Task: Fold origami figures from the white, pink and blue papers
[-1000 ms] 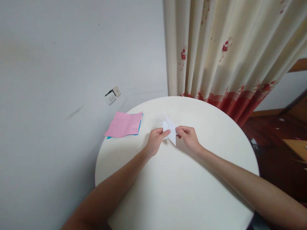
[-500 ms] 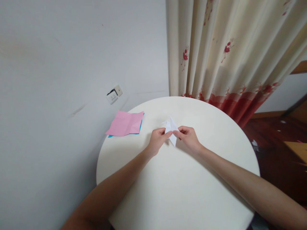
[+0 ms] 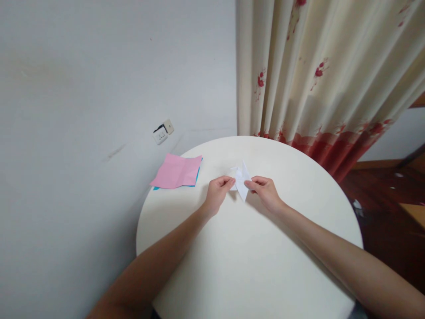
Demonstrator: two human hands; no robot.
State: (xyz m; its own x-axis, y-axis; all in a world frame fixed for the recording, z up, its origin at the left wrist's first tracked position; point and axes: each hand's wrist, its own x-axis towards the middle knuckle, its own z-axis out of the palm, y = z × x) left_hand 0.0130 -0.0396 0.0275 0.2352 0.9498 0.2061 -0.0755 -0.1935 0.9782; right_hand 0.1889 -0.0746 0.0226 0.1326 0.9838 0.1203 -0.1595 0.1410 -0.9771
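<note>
White folded paper [image 3: 241, 182] sat just above frame centre, pinched at its sides by both hands: left hand [image 3: 217, 193] with fingers [image 3: 228, 180] closed on its left edge, right hand [image 3: 265, 192] closed on its right. Pink paper [image 3: 176, 171] lay at the tabletop [image 3: 245, 266] rim, upper left; bare tabletop filled the lower frame.

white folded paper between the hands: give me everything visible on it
The white folded paper is a small, plain white piece creased into pointed flaps: one tip points down toward the person, others fan up and left. It is held just above the round white table, pinched by the left hand on one side and the right hand on the other. Fold detail is too small to tell.
</note>
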